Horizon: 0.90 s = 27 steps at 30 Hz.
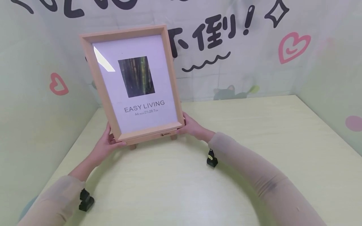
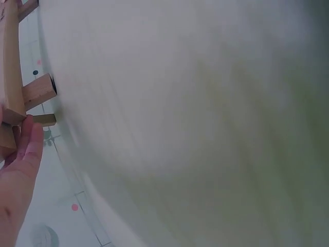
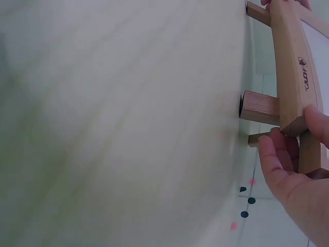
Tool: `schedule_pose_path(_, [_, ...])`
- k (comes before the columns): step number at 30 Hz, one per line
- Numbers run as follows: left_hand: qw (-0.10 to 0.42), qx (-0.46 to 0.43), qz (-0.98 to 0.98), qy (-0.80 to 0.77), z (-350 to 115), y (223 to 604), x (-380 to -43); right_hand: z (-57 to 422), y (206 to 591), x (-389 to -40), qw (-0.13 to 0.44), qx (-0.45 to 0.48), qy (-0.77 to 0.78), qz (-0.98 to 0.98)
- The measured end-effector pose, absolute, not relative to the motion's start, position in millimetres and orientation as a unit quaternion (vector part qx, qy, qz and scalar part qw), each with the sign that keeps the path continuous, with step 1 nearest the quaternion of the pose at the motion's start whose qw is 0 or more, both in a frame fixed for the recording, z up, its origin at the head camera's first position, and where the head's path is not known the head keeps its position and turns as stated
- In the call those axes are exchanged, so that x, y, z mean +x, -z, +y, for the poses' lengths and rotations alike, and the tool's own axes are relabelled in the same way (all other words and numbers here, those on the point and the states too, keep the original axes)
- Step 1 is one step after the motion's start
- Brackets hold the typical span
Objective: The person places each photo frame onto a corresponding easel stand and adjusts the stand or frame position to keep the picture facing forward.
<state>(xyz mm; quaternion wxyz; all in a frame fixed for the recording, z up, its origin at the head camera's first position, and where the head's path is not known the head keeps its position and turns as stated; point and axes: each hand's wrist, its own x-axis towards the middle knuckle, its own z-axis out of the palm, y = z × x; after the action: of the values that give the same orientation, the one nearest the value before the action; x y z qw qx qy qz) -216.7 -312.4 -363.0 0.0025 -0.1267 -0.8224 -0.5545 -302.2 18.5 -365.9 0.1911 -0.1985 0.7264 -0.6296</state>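
A light-wood picture frame [image 1: 135, 81] with a bamboo photo and "EASY LIVING" lettering stands tilted back on a small wooden easel. The easel's front ledge [image 1: 147, 137] carries a printed logo, and short legs [image 3: 261, 107] stick out below it. My left hand [image 1: 105, 146] grips the left end of the ledge at the frame's lower corner, thumb in front. At the opposite end my right hand [image 1: 193, 127] holds the ledge, its thumb on the front and its fingers curled beneath, as the right wrist view shows. Whether every leg touches the table cannot be told.
Beneath lies a pale wood-grain table [image 1: 175, 185]. A printed white cloth backdrop [image 1: 198, 84] with black lettering rises behind it, and pale walls [image 1: 333, 88] flank both sides. Black wrist devices [image 1: 212, 158] hang under both sleeves.
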Motion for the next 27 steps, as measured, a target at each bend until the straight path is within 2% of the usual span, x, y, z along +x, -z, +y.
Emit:
schedule_pose_path(10, [0.014,-0.102,-0.826,0.554,-309.8,361.7,-215.1,16.1,362.5,-297.4,0.129,-0.209,0.61,0.754])
schedule_pose_path(27, [0.023,-0.109,-0.828,0.55,-309.3,363.2,-214.1,16.2,360.8,-293.0,0.164,-0.211,0.636,0.724])
